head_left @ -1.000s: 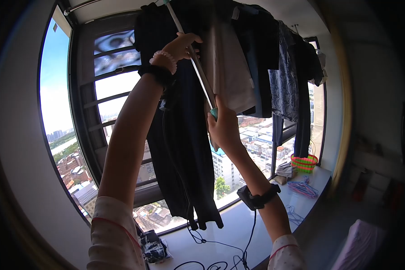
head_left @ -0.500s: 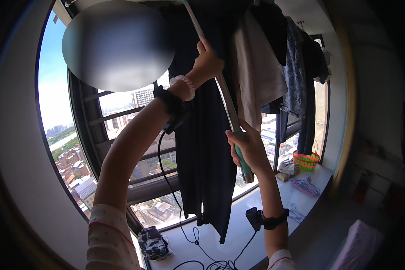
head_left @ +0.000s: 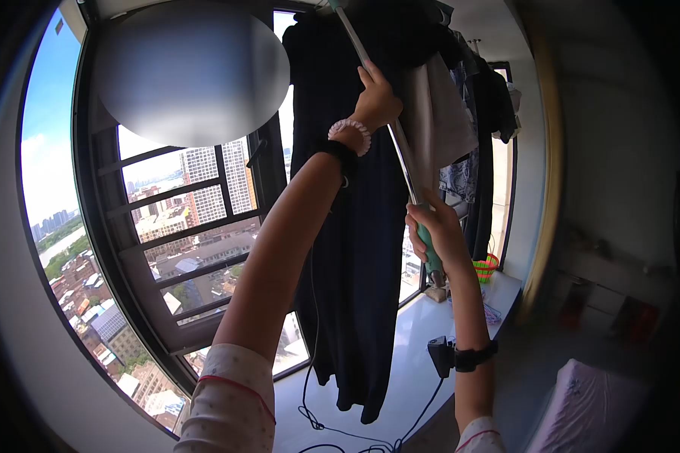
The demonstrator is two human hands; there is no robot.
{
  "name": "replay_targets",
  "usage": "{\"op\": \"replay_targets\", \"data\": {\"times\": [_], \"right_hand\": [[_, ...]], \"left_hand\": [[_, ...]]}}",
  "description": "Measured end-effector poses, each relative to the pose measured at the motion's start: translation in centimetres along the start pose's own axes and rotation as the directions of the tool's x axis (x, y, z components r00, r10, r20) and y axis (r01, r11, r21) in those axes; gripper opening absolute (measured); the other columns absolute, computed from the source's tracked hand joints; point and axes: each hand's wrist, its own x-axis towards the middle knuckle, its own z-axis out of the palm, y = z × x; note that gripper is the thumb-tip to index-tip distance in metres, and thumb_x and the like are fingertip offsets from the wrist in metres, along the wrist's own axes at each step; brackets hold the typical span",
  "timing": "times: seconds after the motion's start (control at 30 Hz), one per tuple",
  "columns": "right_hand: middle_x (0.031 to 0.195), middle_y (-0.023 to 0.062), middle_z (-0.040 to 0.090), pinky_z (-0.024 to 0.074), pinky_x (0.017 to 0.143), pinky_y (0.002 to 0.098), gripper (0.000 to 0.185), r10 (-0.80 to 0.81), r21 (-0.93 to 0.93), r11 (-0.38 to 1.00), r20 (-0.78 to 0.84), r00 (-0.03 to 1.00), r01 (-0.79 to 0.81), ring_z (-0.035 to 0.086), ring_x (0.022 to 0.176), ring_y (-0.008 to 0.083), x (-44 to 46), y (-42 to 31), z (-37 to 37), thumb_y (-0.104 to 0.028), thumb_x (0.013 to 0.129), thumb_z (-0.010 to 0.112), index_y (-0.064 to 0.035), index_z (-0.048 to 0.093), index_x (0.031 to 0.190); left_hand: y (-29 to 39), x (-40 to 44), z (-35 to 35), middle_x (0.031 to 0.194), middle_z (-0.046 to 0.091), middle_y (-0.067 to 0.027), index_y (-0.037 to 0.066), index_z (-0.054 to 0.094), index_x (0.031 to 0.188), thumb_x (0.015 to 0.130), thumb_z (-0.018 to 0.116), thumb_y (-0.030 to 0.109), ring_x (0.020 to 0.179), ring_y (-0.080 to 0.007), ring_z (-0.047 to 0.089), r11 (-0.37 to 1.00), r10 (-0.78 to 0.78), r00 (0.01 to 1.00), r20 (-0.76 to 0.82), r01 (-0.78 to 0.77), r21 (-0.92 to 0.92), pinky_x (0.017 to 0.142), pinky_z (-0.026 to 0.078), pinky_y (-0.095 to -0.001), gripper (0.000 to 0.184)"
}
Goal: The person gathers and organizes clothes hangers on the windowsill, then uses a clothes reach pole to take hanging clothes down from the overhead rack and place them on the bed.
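Observation:
My left hand (head_left: 378, 98) is wrapped around the upper part of a metal pole (head_left: 402, 155); a pink coiled band and a black strap sit on that wrist. Lower down, my right hand (head_left: 440, 230) grips the pole's green handle (head_left: 431, 253). The pole slants up to the left, and its top reaches the dark area at the upper edge, where its tip is hard to make out. Right behind it hang long dark trousers (head_left: 355, 302), legs down. A beige garment (head_left: 438, 113) hangs just to their right.
More dark clothes (head_left: 495, 98) hang at the right. A barred window (head_left: 196, 219) stands at the left, above a white ledge (head_left: 423, 355). On the ledge are a red-green basket (head_left: 486, 268) and loose black cables (head_left: 378, 442). A pale cloth-covered object (head_left: 582, 400) is at lower right.
The view has turned left, showing more of the window. Both hands, still on the pole, and the hanging trousers appear further right relative to the window; the dark bundle on the ledge is out of sight.

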Motion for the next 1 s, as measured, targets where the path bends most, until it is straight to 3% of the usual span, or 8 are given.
{"op": "replay_targets", "data": {"times": [0.03,0.07,0.17,0.43,0.57,0.63,0.77,1.0], "right_hand": [[0.06,0.0015,0.046,0.0322,0.029,0.021,0.044,0.01,-0.011,1.0,0.009,1.0,-0.01,0.044,0.036,0.0069,-0.3,0.4,-0.3,-0.014,0.088,0.055,-0.0036,0.042,0.129],[0.062,0.0071,0.051,0.0415,0.042,0.0263,0.046,-0.167,-0.432,0.894,-0.075,0.983,0.119,0.052,0.047,0.0142,-0.6,1.1,-0.6,-0.013,0.088,0.054,-0.0011,0.041,0.13],[0.085,0.0231,0.06,0.0521,0.075,0.0397,0.049,-0.575,-0.958,0.232,0.007,0.818,0.171,0.065,0.082,0.0345,-0.2,3.4,-0.6,-0.008,0.088,0.053,0.0006,0.036,0.133],[0.094,0.019,0.061,0.0568,0.065,0.0366,0.057,-0.538,-0.968,-0.074,-0.164,0.827,-0.24,0.067,0.083,0.0286,-2.1,1.0,0.3,-0.004,0.085,0.059,-0.0087,0.035,0.137],[0.082,0.0135,0.061,0.0548,0.051,0.0307,0.055,-0.717,-0.994,-0.061,0.108,0.689,0.092,0.067,0.066,0.0205,-0.9,1.3,-1.5,-0.01,0.087,0.059,-0.0088,0.036,0.136],[0.068,0.0062,0.053,0.0459,0.037,0.0233,0.053,0.015,-0.227,0.974,-0.029,0.999,-0.021,0.056,0.046,0.0116,-0.8,-0.9,-1.1,-0.021,0.089,0.056,-0.0084,0.036,0.137],[0.067,0.0041,0.037,0.0367,0.027,0.0199,0.053,-0.026,0.621,0.758,0.332,0.943,-0.198,0.037,0.036,0.0069,-0.5,-0.7,-0.9,-0.027,0.099,0.036,-0.0099,0.014,0.143],[0.067,0.0059,0.035,0.04,0.027,0.0228,0.055,-0.171,0.837,0.463,0.407,0.897,-0.291,0.038,0.037,0.0093,-0.5,-4.1,0.1,-0.024,0.1,0.03,-0.0037,0.002,0.143]], "left_hand": [[-0.4,-1.0,0.7,0.14,0.003,-0.0403,-0.014,-0.005,0.136,0.074,0.054,0.002,0.101,-0.0515,0.054,0.991,0.052,0.995,-0.086,-0.062,-0.119,0.08,0.052,-0.0388,0.087],[-0.8,-1.6,1.5,0.138,0.011,-0.0365,-0.012,-0.005,0.136,0.077,0.055,0.004,0.099,-0.0464,0.056,0.985,0.068,0.984,-0.165,-0.092,-0.144,0.08,0.052,-0.0377,0.085],[-0.7,-3.8,2.0,0.135,0.022,-0.032,-0.009,-0.005,0.137,0.081,0.056,0.005,0.095,-0.039,0.059,0.95,0.051,0.979,-0.199,-0.109,-0.294,0.076,0.054,-0.0353,0.084],[2.0,-2.6,2.1,0.124,0.03,-0.0268,-0.004,0.008,0.135,0.078,0.059,-0.005,0.097,-0.0345,0.058,0.732,-0.167,0.983,0.072,0.172,-0.659,0.073,0.059,-0.032,0.077],[0.7,-2.0,2.2,0.123,0.034,-0.023,0.0,0.026,0.134,0.076,0.06,-0.002,0.092,-0.0324,0.06,0.869,-0.143,0.98,-0.138,0.058,-0.492,0.07,0.058,-0.0327,0.066],[0.1,-3.0,1.2,0.121,0.037,-0.0217,-0.001,0.031,0.134,0.075,0.062,0.003,0.087,-0.0288,0.061,0.948,0.011,0.947,-0.322,-0.112,-0.297,0.071,0.056,-0.0316,0.067],[0.6,-3.4,-1.0,0.127,0.033,-0.0223,-0.004,0.028,0.136,0.075,0.06,0.014,0.095,-0.033,0.059,0.928,0.079,0.949,-0.306,-0.182,-0.324,0.082,0.052,-0.0349,0.072],[2.8,-0.2,-2.2,0.135,0.023,-0.0277,-0.004,0.026,0.137,0.076,0.057,0.012,0.089,-0.0339,0.063,0.922,0.019,0.971,-0.24,-0.109,-0.371,0.078,0.054,-0.0368,0.07]]}}
